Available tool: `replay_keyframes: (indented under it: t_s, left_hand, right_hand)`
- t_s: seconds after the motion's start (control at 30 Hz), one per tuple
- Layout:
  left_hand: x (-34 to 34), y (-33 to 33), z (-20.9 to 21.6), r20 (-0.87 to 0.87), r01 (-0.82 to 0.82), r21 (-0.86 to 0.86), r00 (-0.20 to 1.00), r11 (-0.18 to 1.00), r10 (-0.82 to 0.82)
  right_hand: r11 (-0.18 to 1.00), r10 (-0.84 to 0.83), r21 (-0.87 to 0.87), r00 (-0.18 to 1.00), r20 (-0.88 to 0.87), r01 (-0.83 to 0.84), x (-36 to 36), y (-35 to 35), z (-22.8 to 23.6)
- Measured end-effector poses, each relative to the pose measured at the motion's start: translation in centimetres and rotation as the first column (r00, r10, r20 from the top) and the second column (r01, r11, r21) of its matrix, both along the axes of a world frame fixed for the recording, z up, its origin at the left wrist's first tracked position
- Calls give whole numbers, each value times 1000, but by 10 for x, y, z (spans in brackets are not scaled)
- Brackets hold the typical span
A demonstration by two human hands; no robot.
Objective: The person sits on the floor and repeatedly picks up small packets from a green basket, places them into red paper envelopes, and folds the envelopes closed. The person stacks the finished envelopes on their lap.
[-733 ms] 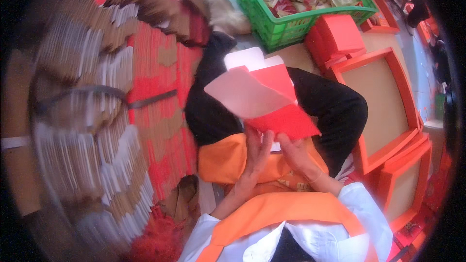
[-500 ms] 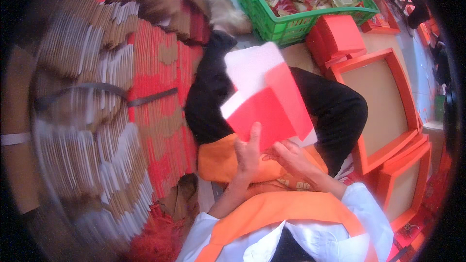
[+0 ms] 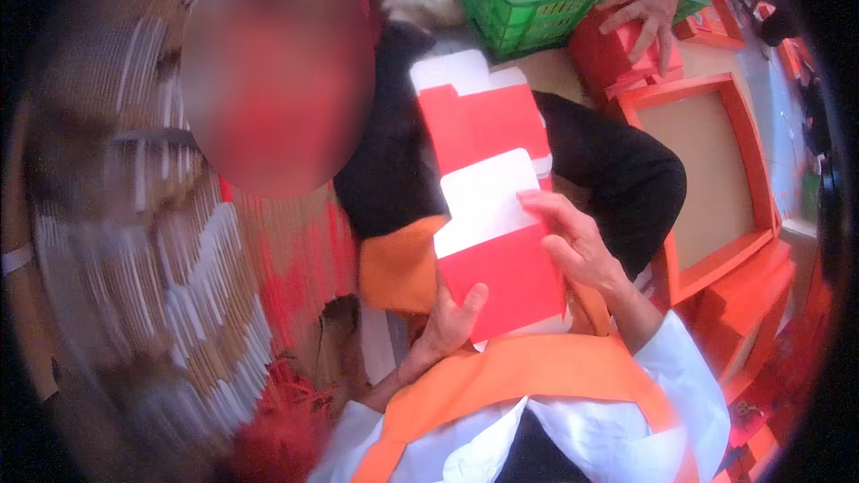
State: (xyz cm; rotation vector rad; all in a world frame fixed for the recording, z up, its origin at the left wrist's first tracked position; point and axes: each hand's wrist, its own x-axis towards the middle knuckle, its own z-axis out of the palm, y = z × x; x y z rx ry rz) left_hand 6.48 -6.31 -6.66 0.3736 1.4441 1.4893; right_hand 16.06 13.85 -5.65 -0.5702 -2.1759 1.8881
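Both hands hold a flat red-and-white cardboard box blank (image 3: 492,206) upright over the lap. Left hand (image 3: 450,322) pinches its lower edge, thumb on the red face; right hand (image 3: 577,246) fingers clamped on its right edge. Another person's hand (image 3: 646,2) rests on a red box (image 3: 617,58) beside the green crate (image 3: 528,13); open red tray (image 3: 707,179) at right.

A blurred patch (image 3: 277,72) covers the upper left; you can't tell what lies under it. The stacks (image 3: 134,304) at left smear with motion. Your left hand (image 3: 447,326) sits mostly behind the red-and-white card (image 3: 492,215); only the thumb shows. Another person's hand (image 3: 646,2) is cut off at the top edge.
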Motion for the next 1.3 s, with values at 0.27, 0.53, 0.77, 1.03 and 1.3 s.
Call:
replay_keyframes:
  t_s: [0.27, 0.53, 0.77, 1.03, 1.3]
  left_hand:
    - [-10, 4, -20, -180, 93, -18, 979, 996, -95]
    - [-12, 20, -3, -116, -120, 240, 982, 963, 151]
    - [-19, 26, -1, -486, 60, 183, 873, 981, 37]
    - [-15, 38, 12, -465, -19, 75, 884, 997, 52]
    - [-17, 29, -2, -374, 17, 75, 927, 997, 12]
  right_hand:
    - [998, 52, -45, 998, 21, -51, 30, -14, -17]
    - [826, -468, -468, 844, -260, 314, 16, -46, -18]
    - [917, -178, -393, 955, -238, 73, 28, -31, -15]
    - [895, -276, -373, 960, -36, 243, 18, -35, 5]
    - [903, -184, -389, 982, 37, 184, 17, -31, 3]
